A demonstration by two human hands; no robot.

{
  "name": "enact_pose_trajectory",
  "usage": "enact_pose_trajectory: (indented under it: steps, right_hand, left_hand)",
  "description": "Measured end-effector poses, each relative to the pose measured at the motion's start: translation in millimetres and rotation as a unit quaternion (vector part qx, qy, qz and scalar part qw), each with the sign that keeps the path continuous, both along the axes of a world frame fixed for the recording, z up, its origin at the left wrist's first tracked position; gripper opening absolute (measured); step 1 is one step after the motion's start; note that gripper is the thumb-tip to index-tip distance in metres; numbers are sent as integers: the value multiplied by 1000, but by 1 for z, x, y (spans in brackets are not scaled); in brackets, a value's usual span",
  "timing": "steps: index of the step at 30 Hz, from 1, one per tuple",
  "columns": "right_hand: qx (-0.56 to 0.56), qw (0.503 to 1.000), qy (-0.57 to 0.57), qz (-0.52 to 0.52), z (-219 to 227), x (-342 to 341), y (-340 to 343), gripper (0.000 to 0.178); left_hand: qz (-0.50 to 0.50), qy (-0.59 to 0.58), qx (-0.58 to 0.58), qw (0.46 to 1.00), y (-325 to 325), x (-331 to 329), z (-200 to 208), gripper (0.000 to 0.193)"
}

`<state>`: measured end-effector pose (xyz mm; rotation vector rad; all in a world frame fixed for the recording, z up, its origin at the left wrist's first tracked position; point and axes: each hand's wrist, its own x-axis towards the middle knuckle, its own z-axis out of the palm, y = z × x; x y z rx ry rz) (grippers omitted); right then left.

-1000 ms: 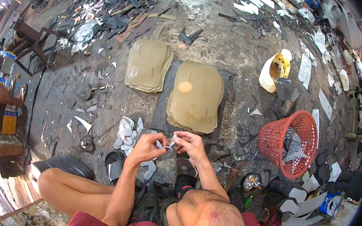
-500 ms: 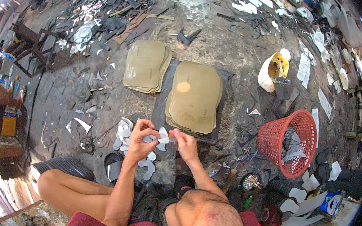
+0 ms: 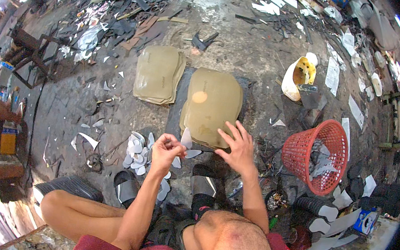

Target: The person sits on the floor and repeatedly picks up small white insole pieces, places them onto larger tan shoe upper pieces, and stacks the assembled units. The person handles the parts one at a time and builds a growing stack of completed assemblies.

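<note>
My left hand (image 3: pixel 166 153) pinches a thin pale-grey rounded piece (image 3: pixel 187 137), which stands up from the fingertips. My right hand (image 3: pixel 237 148) is open, fingers spread, at the near right corner of a stack of olive-tan sheets (image 3: pixel 214 102); whether the fingertips touch it I cannot tell. That stack lies on a dark flat board (image 3: pixel 176 107). To its left lies a second, smaller stack of tan sheets (image 3: pixel 157 74). Left of my left hand, a loose heap of pale rounded pieces (image 3: pixel 137 151) is on the floor, and a similar loose piece (image 3: pixel 193 153) lies between my hands.
A red plastic basket (image 3: pixel 301 155) holding grey scraps leans at the right. Behind it sits a cut yellow-and-white container (image 3: pixel 292 81). Scraps litter the floor. Several dark soles (image 3: pixel 312 208) lie at lower right, a dark metal frame (image 3: pixel 33 62) stands at left.
My right hand has moved right and forward, away from my left, and its fingers have opened and spread. The left hand has shifted slightly right, still pinching a pale piece.
</note>
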<state>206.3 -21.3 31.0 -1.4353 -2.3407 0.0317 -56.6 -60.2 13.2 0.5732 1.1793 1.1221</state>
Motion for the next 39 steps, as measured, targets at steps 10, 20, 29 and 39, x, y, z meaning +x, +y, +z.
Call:
enact_pose_trajectory:
  steps: [10,20,29,39]
  right_hand:
    - [19,946,310,-98,57,1,47,22]
    - [-16,993,117,-22,-14,-50,4,27]
    - [-57,982,175,-34,-1,-27,46,20]
    - [-221,961,163,-24,-11,-39,54,20]
  left_hand:
    - [-138,586,288,745,64,58,-8,20]
    - [-216,612,294,702,57,34,-36,34]
    - [-183,596,304,720,56,36,-33,34]
    - [-92,609,300,728,28,57,-27,28]
